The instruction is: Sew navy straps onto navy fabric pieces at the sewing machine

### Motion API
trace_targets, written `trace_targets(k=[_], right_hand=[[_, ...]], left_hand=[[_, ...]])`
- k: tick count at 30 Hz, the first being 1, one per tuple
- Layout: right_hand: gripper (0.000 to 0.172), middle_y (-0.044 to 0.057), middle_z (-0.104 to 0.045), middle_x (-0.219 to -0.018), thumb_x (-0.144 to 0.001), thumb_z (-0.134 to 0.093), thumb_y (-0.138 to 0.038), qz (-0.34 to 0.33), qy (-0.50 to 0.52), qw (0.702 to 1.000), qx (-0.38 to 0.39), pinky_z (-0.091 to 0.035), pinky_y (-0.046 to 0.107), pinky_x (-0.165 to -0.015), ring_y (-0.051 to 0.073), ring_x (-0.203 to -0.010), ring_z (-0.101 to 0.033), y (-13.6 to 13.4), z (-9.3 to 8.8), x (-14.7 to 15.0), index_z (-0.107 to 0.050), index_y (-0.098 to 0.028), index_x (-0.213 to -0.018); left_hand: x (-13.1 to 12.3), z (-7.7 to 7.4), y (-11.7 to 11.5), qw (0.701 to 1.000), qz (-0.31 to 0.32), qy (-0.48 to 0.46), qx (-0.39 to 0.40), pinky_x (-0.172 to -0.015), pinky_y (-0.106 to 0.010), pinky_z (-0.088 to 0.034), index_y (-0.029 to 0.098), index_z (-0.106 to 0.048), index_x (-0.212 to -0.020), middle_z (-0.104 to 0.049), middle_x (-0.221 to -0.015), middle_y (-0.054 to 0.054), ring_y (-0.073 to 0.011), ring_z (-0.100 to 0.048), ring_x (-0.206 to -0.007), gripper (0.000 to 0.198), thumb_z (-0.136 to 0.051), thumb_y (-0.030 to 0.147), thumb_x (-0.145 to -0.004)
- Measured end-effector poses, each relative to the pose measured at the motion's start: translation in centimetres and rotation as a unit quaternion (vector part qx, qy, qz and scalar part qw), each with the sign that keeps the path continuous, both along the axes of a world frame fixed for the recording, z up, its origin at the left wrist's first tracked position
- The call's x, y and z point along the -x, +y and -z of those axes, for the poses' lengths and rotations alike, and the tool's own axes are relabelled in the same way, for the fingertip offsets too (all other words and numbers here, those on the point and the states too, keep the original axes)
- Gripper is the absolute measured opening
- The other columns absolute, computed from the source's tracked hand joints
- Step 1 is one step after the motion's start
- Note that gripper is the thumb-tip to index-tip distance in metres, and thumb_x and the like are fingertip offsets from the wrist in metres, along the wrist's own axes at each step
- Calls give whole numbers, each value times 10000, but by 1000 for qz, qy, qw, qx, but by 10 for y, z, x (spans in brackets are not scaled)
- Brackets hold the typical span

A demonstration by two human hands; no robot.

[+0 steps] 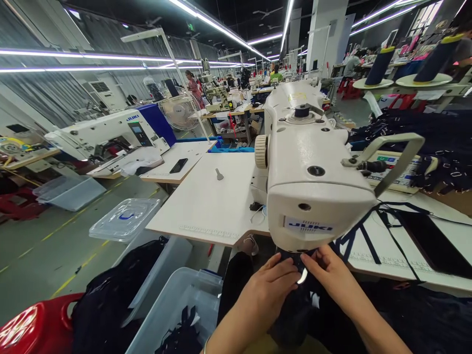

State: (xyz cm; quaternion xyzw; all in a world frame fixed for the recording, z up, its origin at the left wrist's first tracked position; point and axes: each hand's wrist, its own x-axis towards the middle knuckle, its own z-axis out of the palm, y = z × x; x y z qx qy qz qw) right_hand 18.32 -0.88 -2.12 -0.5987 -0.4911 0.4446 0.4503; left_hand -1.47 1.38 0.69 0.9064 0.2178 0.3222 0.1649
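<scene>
Dark navy fabric (293,314) hangs over my lap and runs up beneath the head of a white sewing machine (319,196). My left hand (267,287) has its fingers pressed together on the fabric at the machine's near end. Close beside it, my right hand (330,273) pinches the fabric between thumb and fingers. A small bright white curved piece (302,276) shows between the two hands. The needle area is hidden behind the machine head and my fingers.
A clear plastic bin (180,290) with dark straps stands at lower left, near a red stool (37,324). Navy straps (365,241) and a black phone-like slab (438,241) lie on the right tabletop. A small grey metal piece (219,174) rests on the left tabletop.
</scene>
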Motion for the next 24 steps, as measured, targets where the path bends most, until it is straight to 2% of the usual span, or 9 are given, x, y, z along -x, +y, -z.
trace_targets(k=[10, 16, 20, 24], right_hand=[[234, -27, -502, -756, -903, -560, -459, 4, 31, 999, 9, -399, 281, -652, 157, -701, -477, -3, -7, 3, -526, -227, -906], [281, -25, -522, -776, -908, -544, -499, -3, 38, 999, 33, -425, 283, -710, 173, -757, -518, -4, -8, 3, -539, -238, -1010], [275, -16, -560, -804, -909, -541, -506, 0, 36, 999, 34, -438, 276, -722, 179, -788, -548, -5, -8, 4, -545, -242, -987], [286, -11, -576, -795, -910, -540, -502, 5, 43, 999, 29, -462, 286, -742, 192, -807, -581, -6, -6, 6, -554, -240, -1022]], left_hand=[[-2, -6, -3, 996, -17, 65, -64, -1112, -323, -414, 160, -621, -1178, -699, -1116, -39, -131, -579, -1209, 283, -387, 145, -1021], [-1, -1, -3, 991, -12, 101, -92, -1118, -348, -413, 147, -601, -1227, -678, -1175, -60, -168, -550, -1249, 283, -424, 133, -1007], [3, 4, -3, 990, 3, 107, -97, -1141, -349, -384, 129, -551, -1292, -642, -1246, -72, -169, -495, -1302, 315, -417, 113, -1007], [4, 2, -2, 987, 9, 123, -108, -1162, -337, -347, 117, -537, -1309, -622, -1284, -69, -164, -467, -1325, 327, -426, 99, -1002]])
